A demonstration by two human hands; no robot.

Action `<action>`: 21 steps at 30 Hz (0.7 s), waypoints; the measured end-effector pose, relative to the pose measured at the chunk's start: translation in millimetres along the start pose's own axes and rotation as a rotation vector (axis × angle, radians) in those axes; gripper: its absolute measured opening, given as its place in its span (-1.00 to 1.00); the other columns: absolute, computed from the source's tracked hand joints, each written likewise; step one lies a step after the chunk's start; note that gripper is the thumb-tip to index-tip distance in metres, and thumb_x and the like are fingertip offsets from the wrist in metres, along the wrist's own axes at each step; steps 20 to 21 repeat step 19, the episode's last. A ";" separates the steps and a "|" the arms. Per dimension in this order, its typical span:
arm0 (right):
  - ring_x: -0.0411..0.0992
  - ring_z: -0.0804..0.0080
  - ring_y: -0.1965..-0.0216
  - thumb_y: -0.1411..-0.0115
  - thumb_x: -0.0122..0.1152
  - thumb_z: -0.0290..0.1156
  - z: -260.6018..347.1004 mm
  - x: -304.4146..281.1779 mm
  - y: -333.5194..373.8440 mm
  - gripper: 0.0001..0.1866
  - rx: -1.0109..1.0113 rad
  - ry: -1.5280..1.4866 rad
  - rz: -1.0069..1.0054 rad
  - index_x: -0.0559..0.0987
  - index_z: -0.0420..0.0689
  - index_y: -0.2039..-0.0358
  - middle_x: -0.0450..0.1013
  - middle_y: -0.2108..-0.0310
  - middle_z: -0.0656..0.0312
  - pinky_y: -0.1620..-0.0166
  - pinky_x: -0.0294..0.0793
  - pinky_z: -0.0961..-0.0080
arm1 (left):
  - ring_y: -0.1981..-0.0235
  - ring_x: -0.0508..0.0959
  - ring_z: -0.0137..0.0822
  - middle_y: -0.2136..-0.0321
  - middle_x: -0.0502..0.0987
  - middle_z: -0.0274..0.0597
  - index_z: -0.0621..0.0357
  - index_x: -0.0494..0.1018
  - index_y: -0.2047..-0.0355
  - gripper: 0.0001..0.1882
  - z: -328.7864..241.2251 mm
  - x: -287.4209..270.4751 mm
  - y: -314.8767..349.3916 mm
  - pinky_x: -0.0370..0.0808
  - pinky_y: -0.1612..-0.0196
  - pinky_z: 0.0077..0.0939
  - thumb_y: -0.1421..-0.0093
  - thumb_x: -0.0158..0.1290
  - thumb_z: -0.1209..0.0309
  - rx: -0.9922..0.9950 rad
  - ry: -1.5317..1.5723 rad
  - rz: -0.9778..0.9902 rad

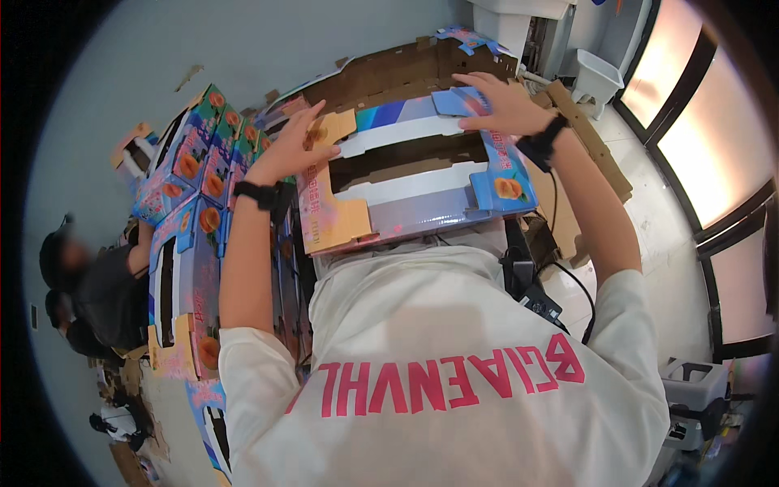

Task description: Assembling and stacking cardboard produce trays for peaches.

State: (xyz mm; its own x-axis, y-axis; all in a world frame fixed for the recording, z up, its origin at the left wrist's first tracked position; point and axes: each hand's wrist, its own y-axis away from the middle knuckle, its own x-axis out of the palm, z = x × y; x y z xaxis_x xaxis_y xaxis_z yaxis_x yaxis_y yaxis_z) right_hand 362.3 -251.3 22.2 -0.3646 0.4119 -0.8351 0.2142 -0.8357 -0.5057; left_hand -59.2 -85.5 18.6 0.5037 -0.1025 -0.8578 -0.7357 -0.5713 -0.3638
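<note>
In front of my body stands a colourful cardboard fruit box (423, 213) in blue, purple and orange, with peach-like fruit pictures. Its corner flaps are folded inward around a long opening that shows brown board. My left hand (286, 151) lies at the far left corner, thumb toward an orange flap and fingers spread. At the far right corner, my right hand (510, 107) reaches over a blue flap (460, 102), its fingers stretched apart. Both hands are open. Each wrist wears a black band.
Similar boxes (185, 243) are stacked on my left. A large brown carton (398, 75) lies beyond the box against the wall. Another person (101, 284) is at far left. Black cables (586, 296) hang at my right side; a white basin (596, 77) stands at back right.
</note>
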 end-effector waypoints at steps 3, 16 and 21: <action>0.46 0.01 -0.27 -0.16 0.51 0.24 -3.4 14.4 -22.9 -0.05 0.257 0.058 0.261 0.46 0.02 -0.44 0.48 -0.27 -0.02 -0.29 0.46 0.17 | -0.24 0.55 -0.05 -0.23 0.55 0.04 0.14 0.37 -0.42 -0.14 8.8 10.6 -26.4 0.49 -0.28 -0.19 -0.21 0.44 0.07 -0.069 0.056 0.132; 0.54 0.24 -0.16 -0.20 0.57 0.07 -56.2 16.3 -13.5 0.04 0.249 -0.547 -0.006 0.31 -0.13 -0.54 0.51 -0.26 0.04 -0.06 0.64 0.32 | -0.35 0.47 -0.18 -0.30 0.50 -0.04 0.10 0.33 -0.46 -0.26 25.0 -0.7 -7.5 0.36 -0.41 -0.24 -0.33 0.35 0.31 -0.063 0.386 -0.102; 0.45 0.19 -0.27 -0.23 0.55 0.02 -67.1 11.5 9.0 0.07 0.422 -0.559 0.076 0.18 -0.06 -0.60 0.44 -0.34 0.04 -0.16 0.59 0.26 | -0.52 0.29 -0.07 -0.46 0.37 -0.06 0.22 0.07 -0.58 0.09 20.7 3.0 27.7 0.21 -0.54 -0.07 -0.20 0.46 0.21 -0.060 0.244 -0.195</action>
